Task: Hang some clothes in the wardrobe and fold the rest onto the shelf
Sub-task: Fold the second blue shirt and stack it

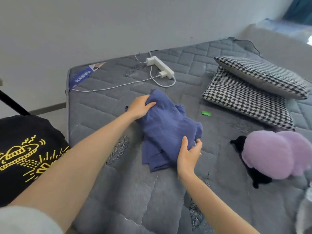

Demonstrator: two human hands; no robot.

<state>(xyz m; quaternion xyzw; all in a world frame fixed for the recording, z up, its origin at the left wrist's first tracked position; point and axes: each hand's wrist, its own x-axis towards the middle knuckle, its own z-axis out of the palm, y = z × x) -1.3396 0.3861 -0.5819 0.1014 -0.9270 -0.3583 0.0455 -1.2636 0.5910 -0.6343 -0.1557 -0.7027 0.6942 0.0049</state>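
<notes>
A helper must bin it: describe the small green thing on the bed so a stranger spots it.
Start at the grey quilted mattress. Between the crumpled blue garment and the lower houndstooth pillow lies a small green scrap. It is the only bright green thing there, touching neither.

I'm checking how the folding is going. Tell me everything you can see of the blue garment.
The blue garment is a thin, matte cloth, bunched in loose, wrinkled layers on the grey quilted mattress. The left hand grips its far end; the right hand grips its near right edge.
</notes>
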